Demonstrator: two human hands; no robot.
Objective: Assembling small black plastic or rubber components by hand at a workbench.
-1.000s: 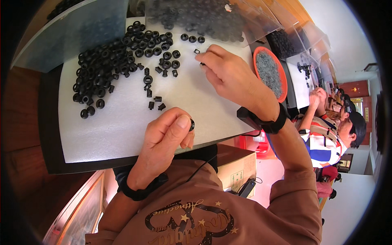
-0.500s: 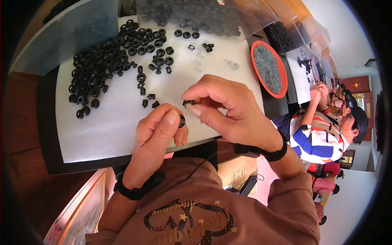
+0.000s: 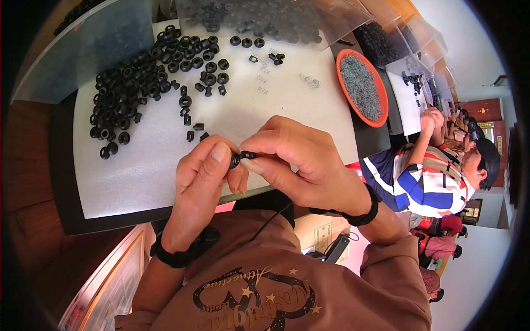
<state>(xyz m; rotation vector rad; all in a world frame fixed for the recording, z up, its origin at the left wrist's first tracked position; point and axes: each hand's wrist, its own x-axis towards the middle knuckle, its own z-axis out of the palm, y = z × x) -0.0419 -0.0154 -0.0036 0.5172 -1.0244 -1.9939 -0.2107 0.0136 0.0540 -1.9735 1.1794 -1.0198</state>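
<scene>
Over the front edge of the white mat [image 3: 138,187], my left hand [image 3: 204,176] pinches a round black bead-shaped part [image 3: 234,160] between thumb and fingers. My right hand [image 3: 301,160] grips a small black plug-shaped part [image 3: 248,155] with thumb and forefinger. The two parts meet end to end, or nearly so; fingertips partly cover both. Beyond the left hand lie a few loose black plugs [image 3: 190,135]. A heap of round black beads [image 3: 121,94] spreads over the mat's left side.
Small clear springs [image 3: 310,81] lie near the mat's far right. An orange bowl [image 3: 385,105] of grey springs stands to the right. Translucent bins [image 3: 83,49] of black parts border the far and left sides. A co-worker [image 3: 430,176] sits at the right.
My right hand has moved left and slightly down, bringing the plug up to the bead. My left hand has shifted slightly left. The view has shifted a little.
</scene>
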